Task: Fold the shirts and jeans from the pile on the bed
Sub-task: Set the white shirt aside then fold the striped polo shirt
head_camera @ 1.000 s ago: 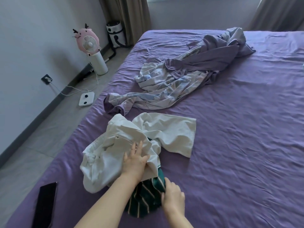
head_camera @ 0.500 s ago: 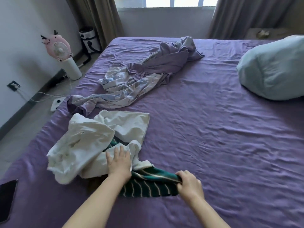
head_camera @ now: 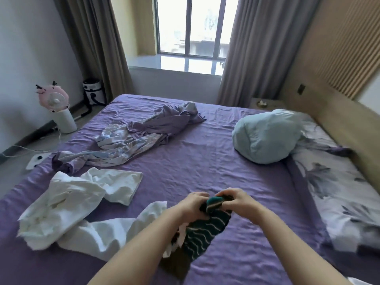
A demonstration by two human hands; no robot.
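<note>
Green striped shirt (head_camera: 202, 233) hangs lifted above the purple bed (head_camera: 236, 167), its top edge bunched in my left hand (head_camera: 192, 205) and right hand (head_camera: 239, 202), white clothes (head_camera: 67, 204) crumpled to my left.

No lettering, labels or numbers to read anywhere; the small pink fan (head_camera: 53, 99) may carry some, too blurred.
</note>
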